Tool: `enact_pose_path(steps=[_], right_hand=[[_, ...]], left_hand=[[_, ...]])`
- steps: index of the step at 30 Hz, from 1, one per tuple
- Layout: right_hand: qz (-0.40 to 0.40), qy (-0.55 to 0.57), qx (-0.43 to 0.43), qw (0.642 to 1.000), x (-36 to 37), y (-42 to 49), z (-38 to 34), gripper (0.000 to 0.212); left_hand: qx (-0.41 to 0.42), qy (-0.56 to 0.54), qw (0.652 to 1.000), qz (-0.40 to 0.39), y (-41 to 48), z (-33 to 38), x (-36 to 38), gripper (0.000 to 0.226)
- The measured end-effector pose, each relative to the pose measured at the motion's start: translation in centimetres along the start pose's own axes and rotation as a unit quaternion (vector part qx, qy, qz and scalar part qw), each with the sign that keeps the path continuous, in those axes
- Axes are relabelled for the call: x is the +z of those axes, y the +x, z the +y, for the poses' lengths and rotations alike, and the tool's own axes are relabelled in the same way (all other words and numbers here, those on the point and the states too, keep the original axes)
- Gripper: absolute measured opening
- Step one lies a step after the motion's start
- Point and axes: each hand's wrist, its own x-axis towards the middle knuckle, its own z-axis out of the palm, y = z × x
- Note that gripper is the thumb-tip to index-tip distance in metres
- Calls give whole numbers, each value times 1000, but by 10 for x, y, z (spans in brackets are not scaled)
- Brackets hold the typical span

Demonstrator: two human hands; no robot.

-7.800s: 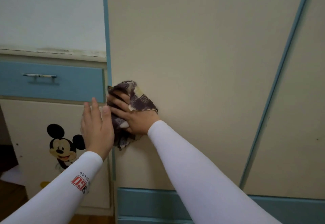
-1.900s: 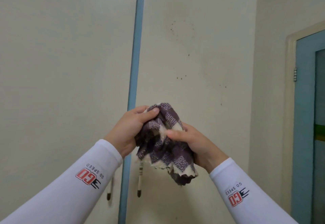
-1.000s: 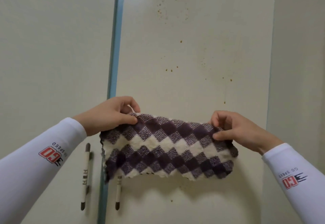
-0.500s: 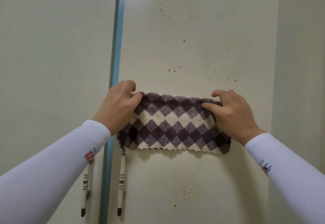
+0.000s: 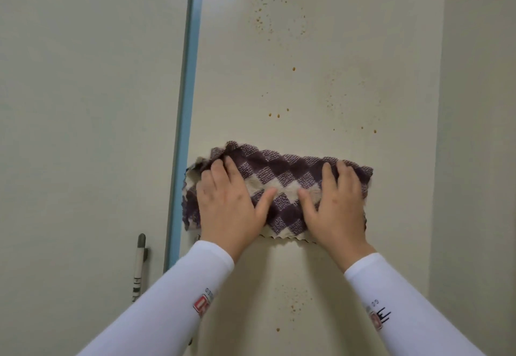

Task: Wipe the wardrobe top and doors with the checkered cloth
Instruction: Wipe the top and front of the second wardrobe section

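The purple-and-cream checkered cloth (image 5: 284,177) is spread as a wide band against the right wardrobe door (image 5: 307,76). My left hand (image 5: 229,202) lies flat on the cloth's left part, fingers spread and pointing up. My right hand (image 5: 335,207) presses its right part the same way. Both palms pin the cloth to the door. Small orange-brown specks (image 5: 279,115) dot the door above the cloth, and more sit below it between my white sleeves.
A blue vertical strip (image 5: 187,90) separates the right door from the left wardrobe door (image 5: 92,104). A slim bar handle (image 5: 138,266) hangs on the left door near the strip. A plain pale wall (image 5: 480,132) borders the right door.
The cloth went from bunched, to stretched between pinching fingers, to laid on the door. Since half a second ago my fingers have flattened onto it, palms pressing.
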Motion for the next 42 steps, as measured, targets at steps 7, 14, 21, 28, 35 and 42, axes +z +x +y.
enact_pose_path(steps=[7,14,21,28,35,42], right_hand=[[-20,-40,-16,999,32,0,-6,57],[41,-51,-65,996,24,62,-4,61],[40,-81,-68,994,-5,153,-16,61],[53,-87,-75,992,-27,237,-24,59],[57,-91,-60,992,-48,312,-45,60],[67,-98,-54,991,-60,356,-56,62]], left_hand=[[42,20,999,27,9,3,29,72],[19,21,996,83,62,11,23,69],[5,5,994,106,146,28,-2,74],[13,17,992,121,229,43,-28,75],[18,35,992,118,306,50,-62,74],[20,48,992,116,348,54,-80,76]])
